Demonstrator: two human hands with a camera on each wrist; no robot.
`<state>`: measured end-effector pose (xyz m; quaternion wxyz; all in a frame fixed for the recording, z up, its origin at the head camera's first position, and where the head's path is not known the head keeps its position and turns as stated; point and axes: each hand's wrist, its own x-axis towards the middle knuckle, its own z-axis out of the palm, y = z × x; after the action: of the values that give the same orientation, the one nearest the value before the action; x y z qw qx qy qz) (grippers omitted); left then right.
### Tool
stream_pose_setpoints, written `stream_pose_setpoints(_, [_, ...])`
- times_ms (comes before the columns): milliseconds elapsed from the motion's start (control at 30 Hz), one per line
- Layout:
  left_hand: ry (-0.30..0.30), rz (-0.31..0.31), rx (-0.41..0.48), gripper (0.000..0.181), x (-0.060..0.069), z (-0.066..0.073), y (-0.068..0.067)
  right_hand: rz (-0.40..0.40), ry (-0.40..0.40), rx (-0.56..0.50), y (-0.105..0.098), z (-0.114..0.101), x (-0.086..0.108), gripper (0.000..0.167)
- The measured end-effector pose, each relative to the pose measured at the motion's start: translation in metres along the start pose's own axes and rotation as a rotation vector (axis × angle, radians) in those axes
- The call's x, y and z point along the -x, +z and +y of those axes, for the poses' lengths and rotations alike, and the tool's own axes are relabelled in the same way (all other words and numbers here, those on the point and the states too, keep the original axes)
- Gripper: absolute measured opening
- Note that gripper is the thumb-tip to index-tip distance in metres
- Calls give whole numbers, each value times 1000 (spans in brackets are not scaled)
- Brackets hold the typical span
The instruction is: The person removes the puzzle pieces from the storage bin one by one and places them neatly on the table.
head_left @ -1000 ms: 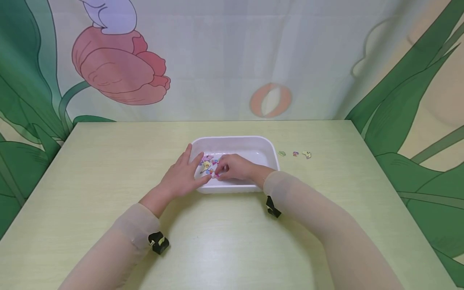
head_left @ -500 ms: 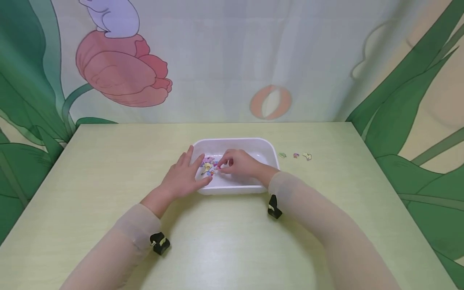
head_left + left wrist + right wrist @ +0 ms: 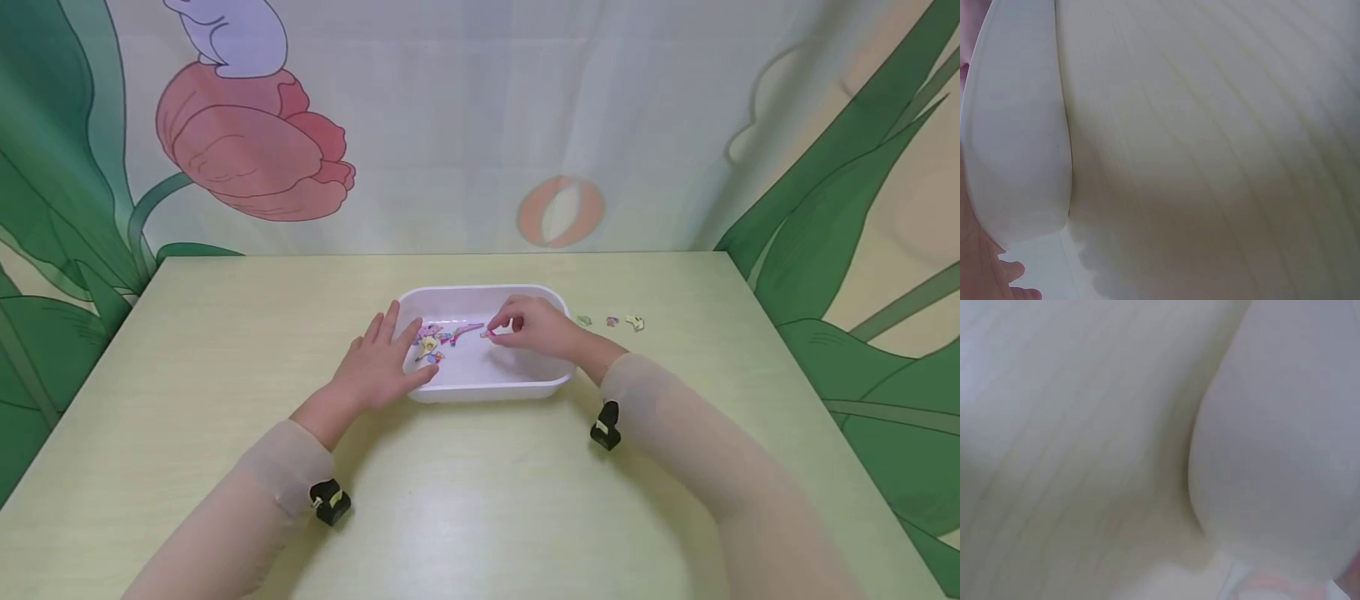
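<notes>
1. Pinching is done by the right hand (image 3: 538,327), its thumb and fingers (image 3: 498,320) almost met at the tips; one small pink piece (image 3: 487,334) is grasped between them.
2. Piece, location: found within the white tray (image 3: 480,390), about mid-length; whether its floor is touched cannot be told.
3. Left hand (image 3: 375,367): fingers spread, nearly straight, nothing gripped; laid over the tray's left end, by which the tray appears to be steadied.
4. Flat coloured cut-outs (image 3: 428,342): grouped at the tray's left end, some seemingly overlapped.
5. Three further pieces (image 3: 612,322): set in a row on the desk (image 3: 465,500), right of the tray.
6. Handling, as judged: piece best pinched lightly by its edges, lest it be bent; raised clear of the rim if carried out; tray steadied gently, so that the group is not jolted.
</notes>
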<state>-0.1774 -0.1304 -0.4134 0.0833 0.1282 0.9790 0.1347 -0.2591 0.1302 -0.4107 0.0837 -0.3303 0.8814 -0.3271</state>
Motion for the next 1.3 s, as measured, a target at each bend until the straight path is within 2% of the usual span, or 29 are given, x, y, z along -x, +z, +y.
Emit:
stream_pose_setpoints(433, [5,2,28,81,1,-2,0,86,35,-54,-30,15,29,15])
stream_pose_setpoints(667, [1,-1,31,81,1,-2,2,123,136,-32,-45,23,46,16])
stream_pose_setpoints(967, [0,1,31,81,1,-2,1,179,210,-11,-62,39,63,22])
stream_pose_setpoints(1300, [0,-5,29,81,1,0,-2,196,379,18,-79,69,84,28])
